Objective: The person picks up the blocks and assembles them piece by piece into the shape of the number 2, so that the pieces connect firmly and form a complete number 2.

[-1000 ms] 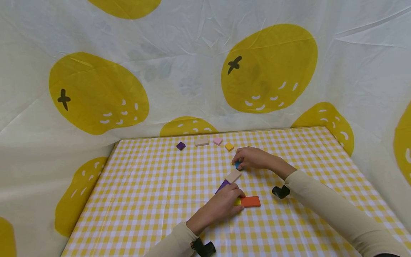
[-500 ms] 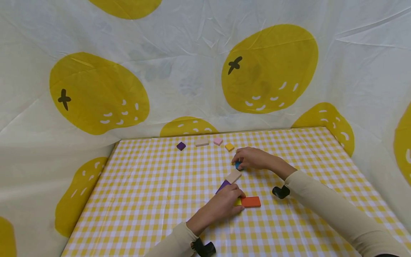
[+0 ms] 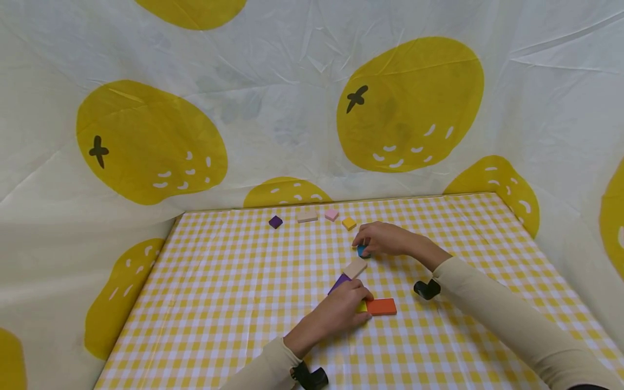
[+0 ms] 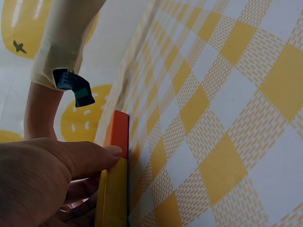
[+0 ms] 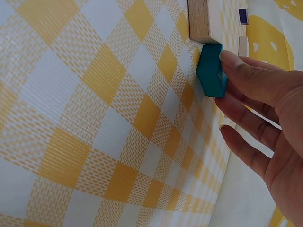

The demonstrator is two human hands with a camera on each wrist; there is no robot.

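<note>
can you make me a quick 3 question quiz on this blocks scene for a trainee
1. True or false: the right hand touches the teal block.
2. Which block lies right beside the yellow block under the left hand? A) pink block B) orange block C) black block
3. Fill in: the blocks lie on a table covered with a yellow and white ____ cloth.

Key:
1. True; its fingertips rest on it, seen in the right wrist view.
2. B, the orange block.
3. Checked.
</note>
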